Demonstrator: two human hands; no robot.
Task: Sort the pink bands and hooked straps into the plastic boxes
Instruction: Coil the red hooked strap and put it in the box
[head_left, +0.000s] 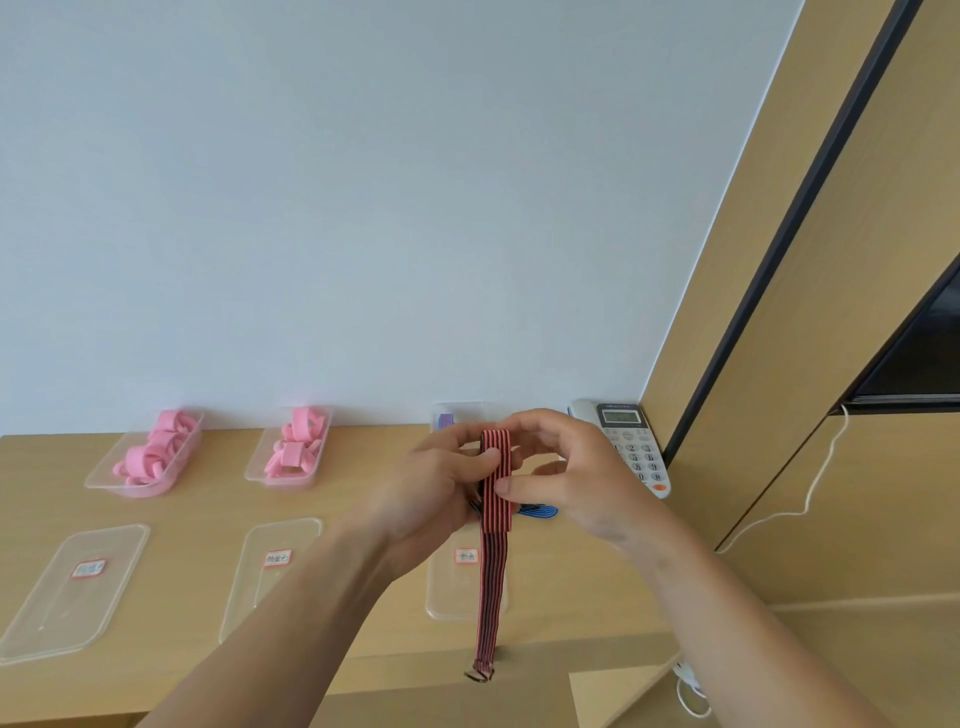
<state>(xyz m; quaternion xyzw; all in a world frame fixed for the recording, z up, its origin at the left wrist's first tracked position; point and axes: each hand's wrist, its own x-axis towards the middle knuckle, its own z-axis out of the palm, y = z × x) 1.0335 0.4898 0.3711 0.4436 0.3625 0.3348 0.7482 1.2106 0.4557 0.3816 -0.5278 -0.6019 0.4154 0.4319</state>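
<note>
Your left hand and right hand both pinch the striped hooked strap at its fold, above the surface. This grip probably folds it short to fit the box behind, while the hook hangs down.
</note>
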